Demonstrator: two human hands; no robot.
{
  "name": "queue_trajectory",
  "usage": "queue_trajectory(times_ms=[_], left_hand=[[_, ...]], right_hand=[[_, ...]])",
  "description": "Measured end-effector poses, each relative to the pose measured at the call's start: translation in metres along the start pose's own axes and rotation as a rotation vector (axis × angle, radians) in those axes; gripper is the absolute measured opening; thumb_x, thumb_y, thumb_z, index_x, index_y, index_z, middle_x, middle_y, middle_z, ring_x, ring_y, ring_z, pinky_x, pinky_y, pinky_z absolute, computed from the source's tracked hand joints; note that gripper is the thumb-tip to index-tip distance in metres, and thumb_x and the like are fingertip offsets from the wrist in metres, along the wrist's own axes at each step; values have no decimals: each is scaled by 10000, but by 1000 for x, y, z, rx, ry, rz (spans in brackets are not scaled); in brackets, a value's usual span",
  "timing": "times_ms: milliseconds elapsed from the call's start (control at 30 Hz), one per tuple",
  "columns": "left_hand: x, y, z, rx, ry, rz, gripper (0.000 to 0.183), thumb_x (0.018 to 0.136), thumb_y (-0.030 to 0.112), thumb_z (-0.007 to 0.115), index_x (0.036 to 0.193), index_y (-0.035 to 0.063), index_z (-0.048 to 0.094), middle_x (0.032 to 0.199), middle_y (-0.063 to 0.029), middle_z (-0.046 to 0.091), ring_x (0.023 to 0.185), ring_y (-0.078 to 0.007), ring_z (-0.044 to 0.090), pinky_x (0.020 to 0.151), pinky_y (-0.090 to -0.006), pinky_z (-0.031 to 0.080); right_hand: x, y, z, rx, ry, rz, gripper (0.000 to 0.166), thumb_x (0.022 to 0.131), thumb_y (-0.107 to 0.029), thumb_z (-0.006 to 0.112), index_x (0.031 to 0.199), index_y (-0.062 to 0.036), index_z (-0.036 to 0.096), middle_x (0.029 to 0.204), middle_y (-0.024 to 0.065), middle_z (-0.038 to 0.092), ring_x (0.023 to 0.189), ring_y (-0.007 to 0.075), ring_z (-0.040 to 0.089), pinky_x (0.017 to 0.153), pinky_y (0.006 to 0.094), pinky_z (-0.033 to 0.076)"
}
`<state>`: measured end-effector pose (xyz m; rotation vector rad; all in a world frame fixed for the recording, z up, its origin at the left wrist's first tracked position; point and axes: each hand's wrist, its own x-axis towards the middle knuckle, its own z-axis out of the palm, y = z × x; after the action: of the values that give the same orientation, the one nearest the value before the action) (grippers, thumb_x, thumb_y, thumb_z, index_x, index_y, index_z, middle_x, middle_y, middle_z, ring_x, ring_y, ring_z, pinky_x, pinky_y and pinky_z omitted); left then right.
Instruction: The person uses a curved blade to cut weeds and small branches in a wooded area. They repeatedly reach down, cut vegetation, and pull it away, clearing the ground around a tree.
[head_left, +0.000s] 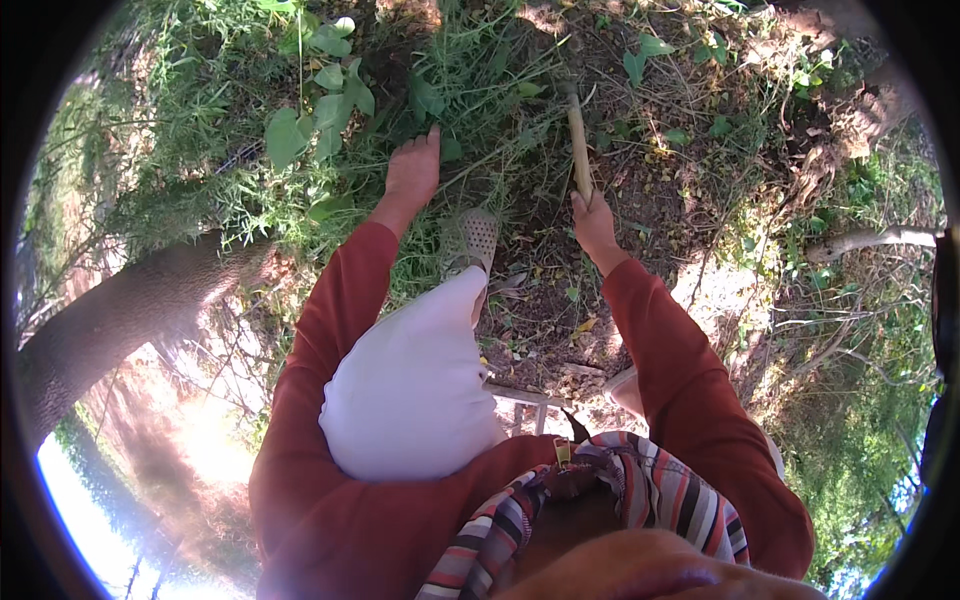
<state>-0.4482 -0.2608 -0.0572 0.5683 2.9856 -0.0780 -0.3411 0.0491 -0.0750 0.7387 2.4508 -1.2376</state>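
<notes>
My right hand (594, 220) is closed around the lower end of a pale wooden tool handle (579, 139). The handle points away from me, and its far end, with a dark head (568, 84), lies among stems and dry litter; the head's kind cannot be made out. My left hand (415, 166) reaches into feathery green weeds (480, 105), beside a broad-leaved plant (334, 109). Its fingertips are partly hidden by the foliage, so whether it grips any stems cannot be told. My perforated shoe (478, 232) stands on the ground between both hands.
A thick tree trunk (127, 315) slants along the left. Gnarled wood (847, 146) and a pale bare branch (877, 241) are at the right, with thin dry twigs below. A small frame (529, 397) shows beneath my body. Brown soil (540, 319) with fallen leaves lies in front of me.
</notes>
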Motion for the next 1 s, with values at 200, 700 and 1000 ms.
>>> queue_trajectory(times_ms=[200,700,1000], left_hand=[[-5,-1,13,-18,5,4,524,811,84,579,1324,54,476,978,-121,626,920,-282,628,788,-394,515],[-49,3,4,-132,74,65,366,796,68,546,1156,110,599,845,-60,597,837,-247,612,734,-394,486],[-51,0,5,-126,53,46,380,785,49,543,1157,111,595,874,-74,612,829,-263,615,730,-402,488]], right_hand=[[53,-62,-36,211,240,-170,323,937,-306,579,964,12,525,732,156,576,630,263,571,591,407,442],[-71,64,-41,-167,26,-96,270,945,-277,558,950,-29,453,744,217,600,671,417,603,581,468,453],[93,-193,-4,-194,301,-608,344,934,-340,568,954,0,516,791,239,636,760,437,625,658,488,494]])
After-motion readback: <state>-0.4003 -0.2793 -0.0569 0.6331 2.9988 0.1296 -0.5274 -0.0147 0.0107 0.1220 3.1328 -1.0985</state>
